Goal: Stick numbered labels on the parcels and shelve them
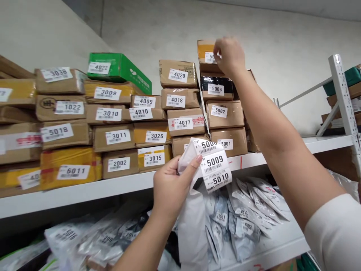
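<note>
My left hand is closed around a strip of white numbered labels reading 5008, 5009 and 5010, its backing paper hanging down below. My right hand reaches up to the top box of a stack, fingers pressed on the white label on its front. Below that box sit the black parcel 5006 and brown boxes 5002 and 5001.
A white shelf board carries stacked brown and yellow labelled boxes and a green box 4022. The shelf below holds grey plastic mail bags with labels. A white metal upright stands at the right with more parcels.
</note>
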A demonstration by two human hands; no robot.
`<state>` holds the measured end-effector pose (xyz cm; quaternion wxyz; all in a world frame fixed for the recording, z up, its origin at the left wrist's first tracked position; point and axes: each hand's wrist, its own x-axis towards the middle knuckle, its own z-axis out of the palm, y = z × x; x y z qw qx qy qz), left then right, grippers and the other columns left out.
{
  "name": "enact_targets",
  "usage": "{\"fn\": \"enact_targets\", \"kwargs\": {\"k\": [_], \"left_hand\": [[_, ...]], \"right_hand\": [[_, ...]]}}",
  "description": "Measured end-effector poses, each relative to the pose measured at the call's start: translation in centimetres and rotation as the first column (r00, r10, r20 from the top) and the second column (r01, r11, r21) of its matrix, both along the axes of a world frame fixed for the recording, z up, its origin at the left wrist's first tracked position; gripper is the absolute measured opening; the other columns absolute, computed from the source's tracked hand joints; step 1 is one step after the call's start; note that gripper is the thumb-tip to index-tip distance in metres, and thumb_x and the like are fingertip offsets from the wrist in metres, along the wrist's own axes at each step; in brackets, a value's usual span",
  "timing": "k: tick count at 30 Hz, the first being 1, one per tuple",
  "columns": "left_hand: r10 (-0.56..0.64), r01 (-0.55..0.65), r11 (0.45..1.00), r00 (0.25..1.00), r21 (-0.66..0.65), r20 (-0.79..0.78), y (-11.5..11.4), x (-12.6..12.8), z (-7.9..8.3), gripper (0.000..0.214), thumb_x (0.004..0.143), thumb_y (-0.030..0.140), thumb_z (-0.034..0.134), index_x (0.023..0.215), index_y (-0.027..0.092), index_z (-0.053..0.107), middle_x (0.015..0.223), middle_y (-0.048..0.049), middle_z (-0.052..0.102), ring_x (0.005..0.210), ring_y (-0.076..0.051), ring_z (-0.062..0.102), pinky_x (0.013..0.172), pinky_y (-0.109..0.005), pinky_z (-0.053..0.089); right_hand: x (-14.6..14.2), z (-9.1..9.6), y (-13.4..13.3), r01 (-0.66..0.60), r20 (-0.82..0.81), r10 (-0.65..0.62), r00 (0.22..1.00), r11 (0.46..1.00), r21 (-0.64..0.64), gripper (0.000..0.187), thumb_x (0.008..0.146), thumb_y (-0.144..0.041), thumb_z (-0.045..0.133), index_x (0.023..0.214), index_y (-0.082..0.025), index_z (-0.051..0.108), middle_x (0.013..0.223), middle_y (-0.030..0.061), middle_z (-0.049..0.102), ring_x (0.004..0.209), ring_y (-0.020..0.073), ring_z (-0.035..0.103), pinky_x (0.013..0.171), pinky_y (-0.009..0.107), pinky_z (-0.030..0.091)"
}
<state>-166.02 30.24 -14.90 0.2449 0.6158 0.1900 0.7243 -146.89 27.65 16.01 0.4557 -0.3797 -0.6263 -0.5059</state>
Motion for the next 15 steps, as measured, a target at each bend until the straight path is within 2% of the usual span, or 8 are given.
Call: {"fn": "enact_targets", "kwargs": {"k": [2, 4, 5, 7, 9, 11, 13, 15], "left_hand": [[-0.017, 0.017, 1.0, 0.999, -0.001, 0.028, -0.4, -0.2, 0.0, 0.049, 0.059, 0.059, 0.084, 0.081, 0.016, 0.074, 0.073, -0.0032, 0.072, 0.065, -0.017, 0.062, 0.059, -0.026, 0.051], [-0.056, 0.057, 0.998, 0.996, -0.005, 0.064, -0.8, -0.2, -0.2, 0.05, 0.058, 0.058, 0.085, 0.084, 0.017, 0.074, 0.076, -0.0032, 0.073, 0.066, -0.017, 0.063, 0.06, -0.027, 0.053], [-0.081, 0.082, 0.997, 0.993, -0.006, 0.085, -1.1, -0.2, -0.4, 0.05, 0.058, 0.058, 0.085, 0.085, 0.017, 0.074, 0.077, -0.0032, 0.073, 0.066, -0.017, 0.063, 0.06, -0.027, 0.054], [-0.138, 0.141, 0.99, 0.983, -0.014, 0.118, -1.3, 0.1, -1.0, 0.05, 0.059, 0.059, 0.084, 0.083, 0.018, 0.073, 0.076, -0.0028, 0.073, 0.065, -0.017, 0.063, 0.06, -0.028, 0.054], [-0.201, 0.206, 0.978, 0.974, -0.037, 0.105, -1.4, 0.5, -1.9, 0.05, 0.061, 0.062, 0.082, 0.082, 0.018, 0.071, 0.074, -0.0024, 0.071, 0.064, -0.017, 0.063, 0.061, -0.028, 0.054], [-0.237, 0.237, 0.969, 0.971, -0.061, 0.018, -1.2, 1.1, -2.8, 0.05, 0.061, 0.062, 0.082, 0.081, 0.018, 0.072, 0.076, -0.0031, 0.072, 0.067, -0.018, 0.064, 0.063, -0.028, 0.053], [-0.217, 0.211, 0.975, 0.971, -0.066, -0.104, -1.1, 1.6, -3.7, 0.048, 0.059, 0.057, 0.085, 0.085, 0.018, 0.074, 0.083, -0.0041, 0.075, 0.075, -0.02, 0.066, 0.068, -0.027, 0.053], [-0.186, 0.176, 0.982, 0.962, -0.066, -0.202, -1.2, 2.3, -4.5, 0.048, 0.056, 0.052, 0.087, 0.089, 0.019, 0.076, 0.088, -0.004, 0.076, 0.082, -0.022, 0.067, 0.072, -0.027, 0.053]], "right_hand": [[-0.8, -2.5, -0.9, -0.02, -0.132, 0.026, 0.991, 0.999, 0.048, 0.017, 0.097, -0.007, 0.055, 0.11, -0.004, 0.066, 0.127, 0.016, 0.065, 0.119, 0.0203, 0.055, 0.104, 0.038, 0.042], [-1.5, -6.7, -1.9, -0.217, -0.09, 0.222, 0.971, 0.975, 0.054, 0.02, 0.099, -0.019, 0.058, 0.114, -0.011, 0.068, 0.123, 0.0093, 0.068, 0.119, 0.0184, 0.058, 0.102, 0.034, 0.045], [-1.7, -9.5, -2.3, -0.35, -0.046, 0.349, 0.936, 0.937, -0.007, 0.022, 0.101, -0.029, 0.056, 0.111, -0.015, 0.07, 0.116, 0.0057, 0.07, 0.119, 0.0168, 0.059, 0.098, 0.03, 0.046], [-1.8, -15.8, -3.0, -0.518, -0.001, 0.554, 0.833, 0.778, -0.356, 0.03, 0.096, -0.042, 0.062, 0.105, -0.015, 0.071, 0.104, 0.0045, 0.072, 0.109, 0.0164, 0.065, 0.091, 0.03, 0.051], [-1.4, -22.0, -3.2, -0.581, -0.119, 0.664, 0.738, 0.537, -0.611, 0.029, 0.087, -0.042, 0.073, 0.1, -0.016, 0.072, 0.098, 0.0043, 0.072, 0.097, 0.0166, 0.068, 0.084, 0.03, 0.055], [-0.8, -27.3, -3.0, -0.709, -0.342, 0.683, 0.646, 0.369, -0.601, 0.024, 0.083, -0.038, 0.076, 0.093, -0.016, 0.07, 0.091, 0.0035, 0.071, 0.087, 0.0159, 0.067, 0.077, 0.029, 0.055], [-0.2, -31.0, -2.6, -0.825, -0.555, 0.627, 0.546, 0.287, -0.488, 0.024, 0.078, -0.035, 0.079, 0.088, -0.016, 0.069, 0.086, 0.0025, 0.07, 0.08, 0.0153, 0.066, 0.071, 0.027, 0.053], [0.4, -33.4, -2.3, -0.904, -0.716, 0.553, 0.426, 0.241, -0.352, 0.032, 0.069, -0.035, 0.086, 0.088, -0.018, 0.068, 0.084, 0.0013, 0.07, 0.076, 0.0146, 0.065, 0.068, 0.026, 0.053]]}}
